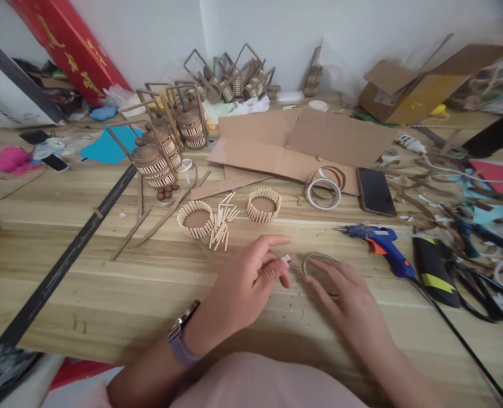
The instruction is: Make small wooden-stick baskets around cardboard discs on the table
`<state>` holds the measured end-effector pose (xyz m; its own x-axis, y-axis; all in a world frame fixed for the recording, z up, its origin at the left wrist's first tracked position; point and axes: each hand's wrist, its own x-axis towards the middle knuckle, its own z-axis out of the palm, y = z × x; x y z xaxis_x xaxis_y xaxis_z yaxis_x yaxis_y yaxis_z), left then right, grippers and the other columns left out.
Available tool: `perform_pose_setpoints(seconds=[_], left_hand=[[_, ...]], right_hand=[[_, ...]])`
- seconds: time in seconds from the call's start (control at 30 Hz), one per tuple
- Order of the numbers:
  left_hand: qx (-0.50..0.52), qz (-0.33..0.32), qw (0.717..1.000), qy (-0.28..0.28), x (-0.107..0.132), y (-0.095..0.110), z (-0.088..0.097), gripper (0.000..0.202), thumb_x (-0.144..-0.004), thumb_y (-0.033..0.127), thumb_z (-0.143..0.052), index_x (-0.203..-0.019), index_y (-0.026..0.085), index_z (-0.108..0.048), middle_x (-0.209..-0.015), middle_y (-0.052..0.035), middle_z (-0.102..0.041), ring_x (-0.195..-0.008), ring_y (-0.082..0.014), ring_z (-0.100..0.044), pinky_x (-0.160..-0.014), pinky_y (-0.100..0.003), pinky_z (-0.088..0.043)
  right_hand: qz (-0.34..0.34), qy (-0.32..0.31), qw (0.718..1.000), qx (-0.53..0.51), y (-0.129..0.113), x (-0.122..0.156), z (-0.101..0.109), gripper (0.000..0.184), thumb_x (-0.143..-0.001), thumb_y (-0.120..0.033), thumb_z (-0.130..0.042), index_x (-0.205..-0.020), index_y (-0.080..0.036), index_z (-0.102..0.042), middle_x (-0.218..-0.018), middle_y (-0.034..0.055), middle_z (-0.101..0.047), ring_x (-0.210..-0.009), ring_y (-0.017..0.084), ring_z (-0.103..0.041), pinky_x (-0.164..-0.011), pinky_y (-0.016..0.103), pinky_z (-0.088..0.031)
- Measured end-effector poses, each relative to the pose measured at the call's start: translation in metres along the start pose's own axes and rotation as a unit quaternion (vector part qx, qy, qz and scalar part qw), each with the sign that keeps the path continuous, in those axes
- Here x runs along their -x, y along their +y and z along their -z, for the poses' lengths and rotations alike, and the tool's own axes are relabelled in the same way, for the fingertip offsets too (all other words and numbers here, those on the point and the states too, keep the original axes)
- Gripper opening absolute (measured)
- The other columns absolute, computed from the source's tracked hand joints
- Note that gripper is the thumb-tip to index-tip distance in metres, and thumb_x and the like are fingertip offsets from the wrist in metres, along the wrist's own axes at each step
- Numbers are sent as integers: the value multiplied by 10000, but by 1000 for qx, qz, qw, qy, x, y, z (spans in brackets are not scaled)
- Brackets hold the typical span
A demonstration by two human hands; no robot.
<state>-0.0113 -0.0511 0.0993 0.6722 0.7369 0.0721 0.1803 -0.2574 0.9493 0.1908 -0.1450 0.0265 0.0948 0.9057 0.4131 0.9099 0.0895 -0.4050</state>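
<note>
My left hand [247,280], with a watch on its wrist, hovers over the wooden table [107,283] and pinches a tiny white scrap [286,259] between thumb and fingers. My right hand [345,294] lies beside it with fingers stretched flat, their tips resting on a thin cardboard ring [317,260]. Beyond the hands stand two small round baskets edged with short sticks, the left basket [196,219] and the right basket [264,205]. A loose heap of sticks [222,224] lies between them.
A blue glue gun [381,245] lies to the right, its cord running toward me. Scissors [485,283], a phone [375,191], a tape roll [323,192], flat cardboard [302,141], finished stick lanterns [156,156] and a long black strip [68,260] surround the work spot.
</note>
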Motion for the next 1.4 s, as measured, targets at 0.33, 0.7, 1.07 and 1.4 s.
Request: perform_pose_setpoints(seconds=[0.33,0.7,1.07,1.4], left_hand=[[-169,-79,982,-21,9,5,-10,358,-1001,213,-478,-1358,201,-468,-907,-29,-740,-934,-201,-664,-883,-356,-485],[-251,21,964,-88,12,17,-7,192,-958,190,-524,-794,192,-623,-650,27,-661,-609,-144,-612,-560,-247,-373],[-130,185,961,-160,12,7,21,297,-955,341,-467,-755,198,-632,-554,49,-670,-468,-108,-502,-468,-215,-294],[-144,118,970,-154,12,3,25,183,-929,199,-503,-881,221,-679,-745,53,-753,-582,-111,-624,-560,-212,-406]], right_hand=[[-97,-80,931,-343,-51,-28,31,166,-913,-358,-599,-805,-248,-659,-717,-8,-673,-684,156,-648,-627,273,-529],[-178,28,901,-394,-40,-17,28,167,-845,-242,-626,-686,-239,-575,-652,-28,-537,-615,136,-504,-550,242,-422],[-369,-13,765,-528,-30,-14,22,344,-670,-441,-731,-577,-218,-486,-537,-51,-407,-526,115,-361,-501,249,-356],[-286,42,813,-505,-20,-5,25,312,-776,-428,-738,-625,-218,-562,-583,-37,-457,-567,125,-423,-517,245,-375]])
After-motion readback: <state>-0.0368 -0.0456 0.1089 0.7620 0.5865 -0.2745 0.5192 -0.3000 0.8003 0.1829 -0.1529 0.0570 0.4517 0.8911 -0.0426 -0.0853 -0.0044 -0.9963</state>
